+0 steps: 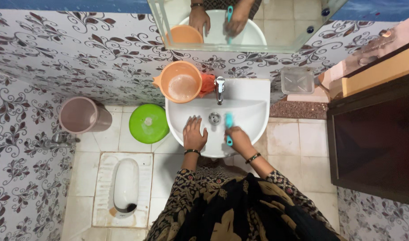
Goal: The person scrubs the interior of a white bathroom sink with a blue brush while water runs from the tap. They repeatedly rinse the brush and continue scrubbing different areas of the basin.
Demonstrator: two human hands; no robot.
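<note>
Down at the white sink (253, 96), the right hand (238, 137) is clenched around the handle of a blue brush (229, 122), whose head rests on the bowl just beside the drain (214, 118). The left hand (194, 134) lies released, fingers spread flat on the sink's inner wall, grasping nothing. A metal tap (219, 88) stands above the drain. An orange mug (182, 82) with soapy water sits on the sink's back left corner, touching an orange cloth (207, 84). A green stool (148, 123) stands just beside the sink on the floor.
</note>
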